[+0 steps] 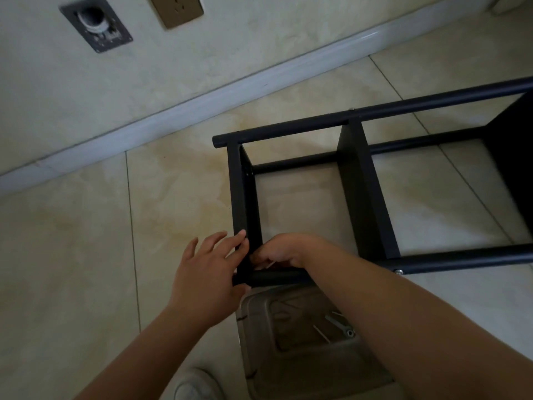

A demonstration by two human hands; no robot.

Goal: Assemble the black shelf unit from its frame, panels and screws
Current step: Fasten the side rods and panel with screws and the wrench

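The black shelf unit [357, 180] lies on its side on the tiled floor, with round tubes and flat black panels between them. An end panel [245, 197] stands at its left end. My left hand [207, 272] presses against the near corner of that panel and the near tube [277, 277], fingers mostly straight, thumb under the tube. My right hand [284, 252] is curled just inside the same corner and pinches a small pale thing, probably a screw or key; what it is stays unclear. A silver bolt head [399, 271] shows on the near tube.
A beige plastic stool [259, 327] stands under the near tube, with a small wrench [336, 323] and loose screws [321, 334] on its seat. A white shoe [196, 385] is at the bottom. The wall and skirting board [173, 111] run across the back.
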